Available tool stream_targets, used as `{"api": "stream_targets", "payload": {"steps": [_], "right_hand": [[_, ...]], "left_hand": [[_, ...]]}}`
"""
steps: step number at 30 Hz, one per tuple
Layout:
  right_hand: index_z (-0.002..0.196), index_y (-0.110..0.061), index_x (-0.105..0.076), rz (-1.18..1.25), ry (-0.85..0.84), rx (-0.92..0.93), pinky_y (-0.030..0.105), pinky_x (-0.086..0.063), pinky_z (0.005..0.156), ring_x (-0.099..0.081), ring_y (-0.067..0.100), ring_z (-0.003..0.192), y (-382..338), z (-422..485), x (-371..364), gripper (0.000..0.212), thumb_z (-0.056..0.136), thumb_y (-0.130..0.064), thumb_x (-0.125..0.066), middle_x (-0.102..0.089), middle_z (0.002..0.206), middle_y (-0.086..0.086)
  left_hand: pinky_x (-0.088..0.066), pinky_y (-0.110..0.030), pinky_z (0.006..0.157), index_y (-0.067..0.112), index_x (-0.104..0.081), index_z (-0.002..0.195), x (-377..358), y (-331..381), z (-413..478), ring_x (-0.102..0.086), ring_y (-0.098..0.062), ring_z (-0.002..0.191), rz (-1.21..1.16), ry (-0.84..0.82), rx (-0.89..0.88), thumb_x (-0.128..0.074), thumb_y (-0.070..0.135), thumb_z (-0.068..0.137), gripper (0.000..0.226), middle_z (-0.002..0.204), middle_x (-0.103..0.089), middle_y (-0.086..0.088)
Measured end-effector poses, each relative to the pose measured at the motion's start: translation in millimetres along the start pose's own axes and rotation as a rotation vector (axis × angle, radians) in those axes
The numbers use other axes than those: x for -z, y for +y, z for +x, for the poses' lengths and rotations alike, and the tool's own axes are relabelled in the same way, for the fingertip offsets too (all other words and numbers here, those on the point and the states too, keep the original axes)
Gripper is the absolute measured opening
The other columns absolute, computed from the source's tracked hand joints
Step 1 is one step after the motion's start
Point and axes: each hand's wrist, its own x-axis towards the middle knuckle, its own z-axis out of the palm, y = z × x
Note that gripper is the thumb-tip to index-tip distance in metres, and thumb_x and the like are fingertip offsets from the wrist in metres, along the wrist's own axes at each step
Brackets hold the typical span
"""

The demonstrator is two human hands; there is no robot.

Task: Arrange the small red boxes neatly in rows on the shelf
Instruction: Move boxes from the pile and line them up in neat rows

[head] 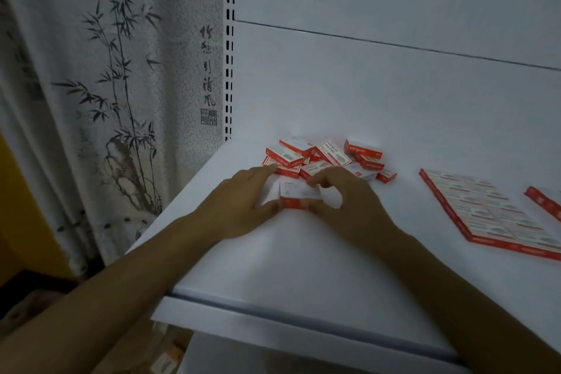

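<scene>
White metal shelf (303, 252): flat grid of red-and-white cardboard boxes (491, 212) laid in rows at right, loose pile of small red boxes (328, 158) at back centre. Left hand (239, 200) fingers straight, together, thumb touching single red-and-white box (299, 194) just in front of the pile; right hand (349, 200) fingers curled, pinching its right end.

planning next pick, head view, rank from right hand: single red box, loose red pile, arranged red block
1. single red-and-white cardboard box, pinched by right hand
2. loose pile of red boxes, just behind
3. flat arranged block of red boxes, far right
</scene>
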Motion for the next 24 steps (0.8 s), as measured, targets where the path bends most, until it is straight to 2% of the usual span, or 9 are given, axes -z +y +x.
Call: {"api": "stream_targets", "payload": {"steps": [2, 4, 9, 15, 18, 21, 24], "right_hand": [[0.125, -0.023, -0.051, -0.021, -0.124, -0.079, 0.035, -0.042, 0.096, -0.05, 0.012, 0.112, 2, 0, -3, 0.059, 0.074, -0.046, -0.071, -0.055, 0.123, -0.006], [0.133, -0.022, -0.043, -0.059, -0.184, -0.114, 0.033, -0.04, 0.1, -0.047, 0.013, 0.118, 5, 1, -8, 0.072, 0.073, -0.052, -0.069, -0.051, 0.131, -0.003], [0.123, -0.021, -0.048, -0.071, -0.152, -0.126, 0.027, -0.044, 0.087, -0.05, 0.013, 0.108, 9, 3, -10, 0.058, 0.076, -0.047, -0.068, -0.055, 0.121, -0.002], [0.114, -0.026, -0.042, 0.041, -0.087, -0.098, 0.03, -0.054, 0.084, -0.059, 0.011, 0.097, 1, 2, -9, 0.051, 0.075, -0.031, -0.075, -0.062, 0.114, -0.004], [0.121, -0.025, -0.036, 0.04, -0.086, -0.105, 0.028, -0.053, 0.085, -0.059, 0.012, 0.099, 0, 0, -13, 0.058, 0.077, -0.028, -0.074, -0.06, 0.116, -0.001], [0.126, -0.027, -0.039, -0.012, -0.067, -0.073, 0.03, -0.054, 0.085, -0.059, 0.013, 0.097, -1, -1, -12, 0.058, 0.078, -0.032, -0.071, -0.059, 0.117, -0.002], [0.13, -0.03, -0.04, -0.097, -0.049, -0.052, 0.027, -0.053, 0.083, -0.062, 0.013, 0.091, -5, -2, -3, 0.057, 0.08, -0.039, -0.068, -0.06, 0.12, -0.002]], "left_hand": [[-0.035, -0.034, 0.101, 0.03, -0.029, 0.142, 0, 2, -1, -0.041, -0.017, 0.127, 0.02, -0.022, 0.003, -0.052, 0.053, 0.086, 0.066, 0.142, -0.043, 0.006], [-0.037, -0.034, 0.097, 0.032, -0.035, 0.139, 2, 5, -2, -0.045, -0.018, 0.121, 0.028, -0.026, -0.004, -0.054, 0.047, 0.088, 0.057, 0.135, -0.049, 0.005], [-0.042, -0.038, 0.092, 0.036, -0.039, 0.133, 0, 0, -1, -0.05, -0.018, 0.115, 0.022, -0.035, -0.035, -0.046, 0.053, 0.08, 0.056, 0.128, -0.055, 0.006], [-0.047, -0.04, 0.091, 0.043, -0.039, 0.13, -1, -3, 1, -0.052, -0.008, 0.115, -0.093, -0.071, -0.052, -0.051, 0.055, 0.077, 0.055, 0.128, -0.054, 0.017], [-0.046, -0.038, 0.091, 0.041, -0.042, 0.129, 2, 1, -2, -0.052, -0.008, 0.114, -0.094, -0.013, -0.072, -0.055, 0.051, 0.077, 0.054, 0.127, -0.056, 0.016], [-0.045, -0.04, 0.094, 0.034, -0.043, 0.133, 5, 7, -6, -0.053, -0.014, 0.115, -0.028, 0.077, -0.122, -0.055, 0.045, 0.079, 0.056, 0.129, -0.057, 0.009], [-0.044, -0.043, 0.095, 0.027, -0.041, 0.137, 6, 12, -8, -0.051, -0.016, 0.118, 0.037, 0.136, -0.16, -0.051, 0.051, 0.082, 0.061, 0.132, -0.055, 0.005]]}}
